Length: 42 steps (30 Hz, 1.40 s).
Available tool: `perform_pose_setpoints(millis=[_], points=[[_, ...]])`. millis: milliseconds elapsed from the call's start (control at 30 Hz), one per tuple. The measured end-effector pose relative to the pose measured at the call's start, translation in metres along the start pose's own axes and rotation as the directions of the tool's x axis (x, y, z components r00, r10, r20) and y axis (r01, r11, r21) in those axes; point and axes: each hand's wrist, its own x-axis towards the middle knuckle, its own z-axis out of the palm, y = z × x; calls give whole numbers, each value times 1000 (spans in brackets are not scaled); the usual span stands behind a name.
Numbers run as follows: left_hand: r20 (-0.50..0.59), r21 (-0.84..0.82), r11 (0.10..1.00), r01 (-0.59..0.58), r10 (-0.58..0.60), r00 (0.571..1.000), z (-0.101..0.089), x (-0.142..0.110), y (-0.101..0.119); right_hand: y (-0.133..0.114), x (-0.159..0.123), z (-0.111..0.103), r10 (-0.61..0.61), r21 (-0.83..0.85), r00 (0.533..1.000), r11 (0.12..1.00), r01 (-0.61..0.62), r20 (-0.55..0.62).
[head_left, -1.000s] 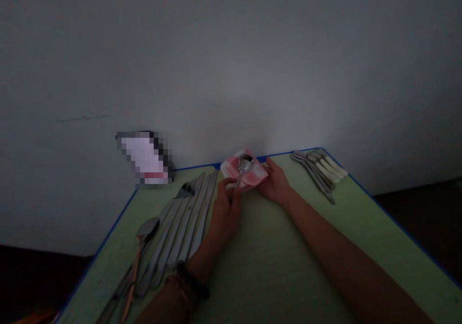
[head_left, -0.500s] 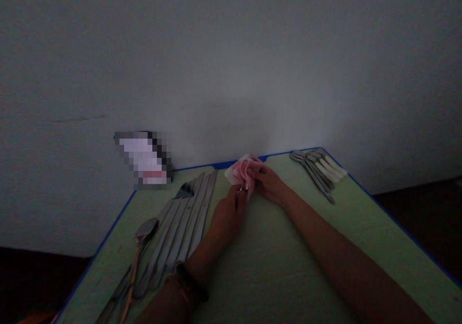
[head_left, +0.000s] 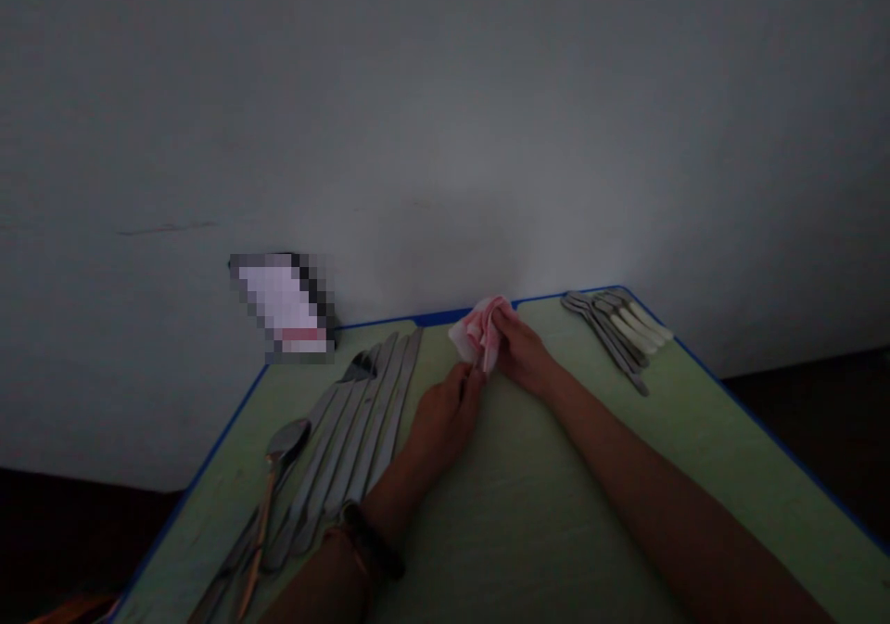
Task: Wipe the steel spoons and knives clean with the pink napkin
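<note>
My left hand (head_left: 449, 411) is closed on the handle of a metal spoon (head_left: 475, 364), of which only a short bit shows. A pink and white cloth (head_left: 479, 332) is folded over the spoon's bowl and hides it. My right hand (head_left: 521, 350) grips the cloth from the right, pinching it around the spoon. Both hands are over the far middle part of the green table (head_left: 514, 513). Left of my left hand lies a row of several table knives (head_left: 358, 429).
Larger spoons (head_left: 288, 439) lie at the left, one with a copper-coloured handle. Several small spoons (head_left: 612, 341) and white-handled cutlery (head_left: 636, 323) rest at the far right. A blurred-out device (head_left: 282, 304) leans on the wall (head_left: 445, 123) behind the table's blue edge.
The spoon's bowl lay uncovered on the spread cloth; my right hand has folded the cloth over it. Both hands have shifted slightly to the right. The other cutlery stays put.
</note>
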Motion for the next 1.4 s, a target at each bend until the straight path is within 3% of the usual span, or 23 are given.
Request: perform_pose_setpoints(millis=[133,300,467,567,767,867,967,1400], points=[[47,63,997,-38,35,998,-1,-1,0,-2,4,-2,-14,108,998,994,21,-63],[61,168,985,-51,41,997,1,-3,-1,-7,-3,-1,39,11,998,999,-39,52],[20,69,998,-13,12,1000,1,-1,-3,-8,-11,3,164,-139,973,980,-142,163],[4,66,998,-21,21,1000,0,1,-2,-6,-11,4,174,-136,971,979,-153,162],[92,285,954,-91,68,993,0,1,0,1,-2,1,-41,-60,999,997,40,-10],[124,320,938,-131,96,988,-1,0,-1,2,4,-2,-194,4,976,981,196,-94],[142,324,934,-151,110,984,-2,-1,-2,1,6,-2,-260,49,953,961,270,-156],[141,116,985,-131,114,983,-5,-4,0,-6,-6,-1,-29,-206,1000,978,30,6]])
